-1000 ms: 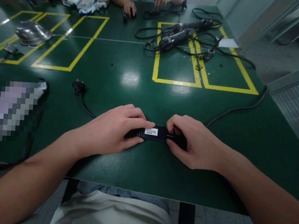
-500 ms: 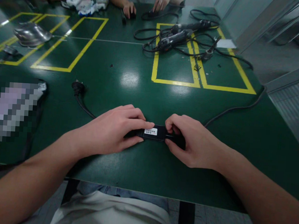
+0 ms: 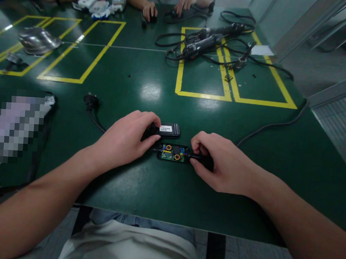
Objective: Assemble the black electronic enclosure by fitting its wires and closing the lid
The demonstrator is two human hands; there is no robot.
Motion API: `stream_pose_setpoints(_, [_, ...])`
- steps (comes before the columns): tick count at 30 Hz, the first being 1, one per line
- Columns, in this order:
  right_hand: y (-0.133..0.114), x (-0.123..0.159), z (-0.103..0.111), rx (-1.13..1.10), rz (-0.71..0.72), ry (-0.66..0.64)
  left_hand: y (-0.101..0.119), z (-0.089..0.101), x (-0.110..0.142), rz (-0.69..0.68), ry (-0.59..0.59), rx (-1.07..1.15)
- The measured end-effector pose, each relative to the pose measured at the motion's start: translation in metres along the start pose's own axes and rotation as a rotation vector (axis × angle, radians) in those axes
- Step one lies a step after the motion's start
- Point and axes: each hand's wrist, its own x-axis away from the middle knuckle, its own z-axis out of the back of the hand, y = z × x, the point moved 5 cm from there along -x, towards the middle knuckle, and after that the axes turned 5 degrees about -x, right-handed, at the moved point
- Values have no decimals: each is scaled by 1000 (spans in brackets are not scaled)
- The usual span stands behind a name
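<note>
A small black housing lies opened in front of me, its lower half (image 3: 173,153) showing a green circuit board with copper coils and coloured wires. My left hand (image 3: 134,133) pinches the black cover (image 3: 170,130), which bears a white label, just beyond the lower half. My right hand (image 3: 218,161) is closed round the black cable (image 3: 200,157) where it enters the housing's right end. From the left side a cord leads out under my left hand to a black plug (image 3: 91,100). On the right the cable (image 3: 266,129) runs off toward the table edge.
Two black corded tools (image 3: 203,45) with tangled cables lie at the back right, near small screws (image 3: 229,78). A shiny metal part (image 3: 39,41) rests at the left. Another person's hands (image 3: 150,11) are at the far edge. Yellow tape (image 3: 204,95) marks the green table.
My left hand has lifted the labelled cover off the housing and moved it away from me, baring the circuit board. My right hand has stayed almost still on the cable.
</note>
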Motion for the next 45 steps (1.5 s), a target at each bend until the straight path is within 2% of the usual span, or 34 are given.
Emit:
stream_pose_setpoints(3, [0,-1,-1,9,21,-15,-3,-2,-1,-8,-15,-13])
stream_pose_setpoints(7, [1,0,-3,5,55,19,2,9,2,-122,43,22])
stream_pose_setpoints(9, [1,0,-3,-4,60,25,6,12,5,-176,-12,61])
stream_pose_setpoints(12, [2,1,-4,-24,54,4,10,11,9,-217,-160,99])
stream_pose_setpoints(14, [2,1,-3,-28,49,14,11,10,11,-220,-198,100])
stream_pose_setpoints(21, [2,1,-3,-8,45,44,15,7,12,-225,-221,156])
stream_pose_setpoints(29, [-3,1,5,-84,79,51,19,19,12,-267,-145,197])
stream_pose_setpoints(45, [6,1,3,-122,-40,-27,7,16,8,-327,-193,258])
